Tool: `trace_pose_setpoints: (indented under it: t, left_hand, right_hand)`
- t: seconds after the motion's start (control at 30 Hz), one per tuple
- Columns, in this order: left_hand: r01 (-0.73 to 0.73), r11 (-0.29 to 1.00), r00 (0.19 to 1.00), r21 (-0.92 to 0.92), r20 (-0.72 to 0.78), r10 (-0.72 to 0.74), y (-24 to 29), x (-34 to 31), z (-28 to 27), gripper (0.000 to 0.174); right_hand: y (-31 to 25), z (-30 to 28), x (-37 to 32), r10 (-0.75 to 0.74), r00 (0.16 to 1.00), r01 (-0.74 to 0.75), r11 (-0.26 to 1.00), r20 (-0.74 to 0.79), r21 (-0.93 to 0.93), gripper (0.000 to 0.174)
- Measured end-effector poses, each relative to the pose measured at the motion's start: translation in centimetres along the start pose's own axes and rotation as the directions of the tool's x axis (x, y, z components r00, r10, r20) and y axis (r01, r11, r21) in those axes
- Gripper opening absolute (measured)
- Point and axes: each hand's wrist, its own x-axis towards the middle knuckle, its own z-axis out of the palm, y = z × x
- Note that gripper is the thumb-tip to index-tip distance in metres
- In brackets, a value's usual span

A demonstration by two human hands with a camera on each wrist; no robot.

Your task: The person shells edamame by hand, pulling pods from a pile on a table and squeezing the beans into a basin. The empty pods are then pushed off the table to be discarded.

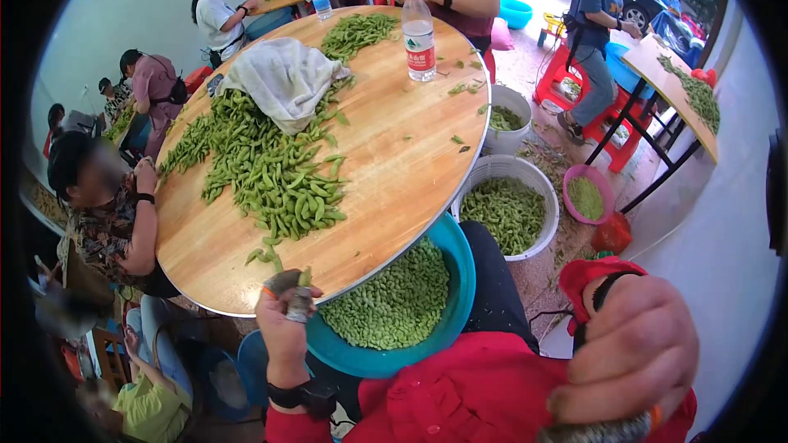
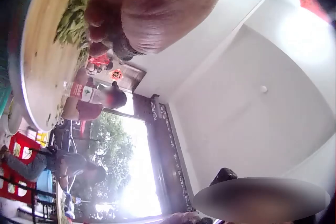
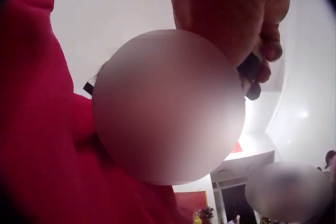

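Observation:
My left hand (image 1: 286, 330), its fingertips wrapped in grey, pinches a green pod (image 1: 305, 277) at the round table's near edge; the palm side of this hand (image 2: 157, 8) fills the top of the left wrist view. A heap of green pods (image 1: 279, 172) lies on the wooden table (image 1: 394, 156), partly under a grey cloth (image 1: 283, 82). Below the edge, a blue basin (image 1: 464, 271) holds shelled beans (image 1: 390, 299). Raised close to the head camera at the lower right, my right hand (image 1: 632, 344) has curled fingers and shows nothing held; the right wrist view shows this hand (image 3: 226, 14) too.
A water bottle (image 1: 419, 37) stands on the table. White buckets (image 1: 552, 221) of pods and a pink basin (image 1: 606, 197) are on the floor to the right. A person sits close at the left (image 1: 115, 221); several others are at tables farther off.

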Motion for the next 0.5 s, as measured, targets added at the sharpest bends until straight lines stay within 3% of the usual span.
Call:
trace_pose_setpoints:
  t: [0.07, 0.13, 0.27, 0.37, 0.43, 0.5]
  left_hand:
    - [0.063, 0.994, 0.998, -0.090, 0.029, -0.061, -0.7, -0.7, 0.6, 0.020]
    - [0.090, 0.990, 0.995, -0.109, 0.047, -0.085, -1.4, -1.4, 1.5, 0.020]
    - [0.160, 0.979, 0.987, -0.126, 0.040, -0.156, -2.2, -2.2, 2.4, 0.020]
    - [0.181, 0.974, 0.981, -0.137, 0.089, -0.170, -2.5, -2.4, 2.8, 0.022]
    - [0.192, 0.965, 0.978, -0.177, 0.115, -0.173, -2.3, -2.4, 3.3, 0.022]
    - [0.122, 0.981, 0.990, -0.149, 0.090, -0.109, -2.5, -2.5, 3.6, 0.019]
  right_hand:
    - [0.9, 0.6, -1.1, -0.206, 0.978, 0.205, 0.974, -0.003, -0.093, 0.015]
    - [0.7, 1.0, -0.8, -0.207, 0.978, 0.201, 0.972, -0.037, -0.121, 0.009]
    - [-1.8, 1.1, 1.6, 0.136, 0.980, -0.153, 0.982, -0.149, -0.112, 0.015]
    - [-3.3, 2.6, 2.1, 0.323, 0.907, -0.365, 0.923, -0.272, -0.121, 0.017]
    - [-2.9, 3.0, 1.9, 0.422, 0.871, -0.433, 0.902, -0.250, 0.013, 0.018]
    - [0.4, 3.3, -0.3, 0.471, 0.879, -0.438, 0.860, -0.079, 0.261, 0.018]
